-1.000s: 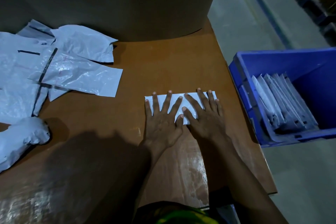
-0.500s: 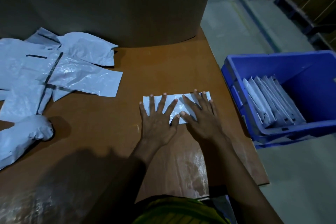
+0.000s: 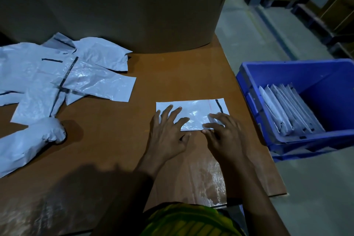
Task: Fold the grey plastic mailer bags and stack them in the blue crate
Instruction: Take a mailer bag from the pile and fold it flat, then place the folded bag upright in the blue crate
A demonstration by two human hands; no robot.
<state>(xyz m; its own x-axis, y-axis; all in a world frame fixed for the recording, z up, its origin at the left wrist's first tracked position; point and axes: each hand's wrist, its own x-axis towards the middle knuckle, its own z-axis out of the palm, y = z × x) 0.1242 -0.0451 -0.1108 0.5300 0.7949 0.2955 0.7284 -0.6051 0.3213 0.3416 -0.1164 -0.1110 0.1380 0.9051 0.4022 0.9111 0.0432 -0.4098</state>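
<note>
Brown table (image 3: 107,140), near to far.

1. Left hand (image 3: 168,132): open, fingers spread, pressing flat on the left part of the folded mailer bag (image 3: 193,112).
2. Right hand (image 3: 224,136): open, fingers laid flat on the bag's near right corner.
3. Folded mailer bag: flat on the table, right of centre, with a dark strip at its right end.
4. Crumpled bag (image 3: 28,143): near left.
5. Blue crate (image 3: 306,143): beside the table's right edge, with folded bags (image 3: 287,109) leaning in a row inside.
6. Unfolded mailer bags (image 3: 57,74): overlapping pile, far left.
7. Cardboard drum (image 3: 124,5): far edge.
</note>
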